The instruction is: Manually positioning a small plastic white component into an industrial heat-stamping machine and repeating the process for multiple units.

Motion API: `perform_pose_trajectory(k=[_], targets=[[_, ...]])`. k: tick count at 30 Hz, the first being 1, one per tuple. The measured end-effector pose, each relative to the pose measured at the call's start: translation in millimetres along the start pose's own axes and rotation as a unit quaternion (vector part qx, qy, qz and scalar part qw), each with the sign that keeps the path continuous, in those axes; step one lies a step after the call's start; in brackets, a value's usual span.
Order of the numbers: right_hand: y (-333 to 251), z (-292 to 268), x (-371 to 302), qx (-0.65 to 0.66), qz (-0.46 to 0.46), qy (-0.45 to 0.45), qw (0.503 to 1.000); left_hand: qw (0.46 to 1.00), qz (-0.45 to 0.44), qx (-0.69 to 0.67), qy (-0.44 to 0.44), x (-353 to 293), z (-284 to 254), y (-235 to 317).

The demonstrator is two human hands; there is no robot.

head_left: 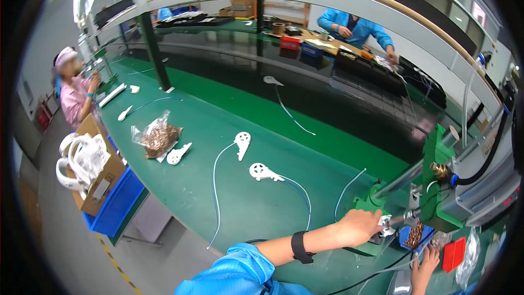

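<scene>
My left hand [359,227] reaches in under the head of a green and grey bench press [445,186]. Its fingers are closed on a small white plastic part [386,224] at the press's tool. Lower right, my right hand [426,266] rests by the near edge of a blue bin [404,236] holding small copper-coloured pieces [415,235]. The right fingers are stretched out and somewhat apart, with nothing visible in them. A pale cable [345,188] curves up from the table beside the press base.
White disc-shaped parts with cables lie on the green table, one part [263,172] nearest me. A bag of copper-coloured pieces [162,137] sits farther left. A red bin [454,254] stands right of my right hand. A dark conveyor [305,95] runs beyond; co-workers sit across and left.
</scene>
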State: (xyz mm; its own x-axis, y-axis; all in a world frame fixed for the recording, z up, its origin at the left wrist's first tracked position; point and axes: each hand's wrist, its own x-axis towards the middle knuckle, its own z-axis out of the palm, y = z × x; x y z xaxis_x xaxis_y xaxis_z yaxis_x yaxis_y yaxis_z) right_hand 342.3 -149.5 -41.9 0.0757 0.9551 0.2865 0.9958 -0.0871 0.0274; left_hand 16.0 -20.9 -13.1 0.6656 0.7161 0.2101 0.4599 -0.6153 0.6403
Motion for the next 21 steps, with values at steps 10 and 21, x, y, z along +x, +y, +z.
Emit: perform_pose_trajectory(k=[10, 21], targets=[[30.6, 74.2, 71.7, 0.133, -0.032, -0.057, 0.989, 0.998, 0.006, -0.051, -0.021, 1.3, -23.9, -1.6], [56.1, 94.3, 69.3, 0.033, -0.076, 0.069, 0.994, 0.922, -0.368, 0.019, 0.116, -52.1, -122.4, -91.0]])
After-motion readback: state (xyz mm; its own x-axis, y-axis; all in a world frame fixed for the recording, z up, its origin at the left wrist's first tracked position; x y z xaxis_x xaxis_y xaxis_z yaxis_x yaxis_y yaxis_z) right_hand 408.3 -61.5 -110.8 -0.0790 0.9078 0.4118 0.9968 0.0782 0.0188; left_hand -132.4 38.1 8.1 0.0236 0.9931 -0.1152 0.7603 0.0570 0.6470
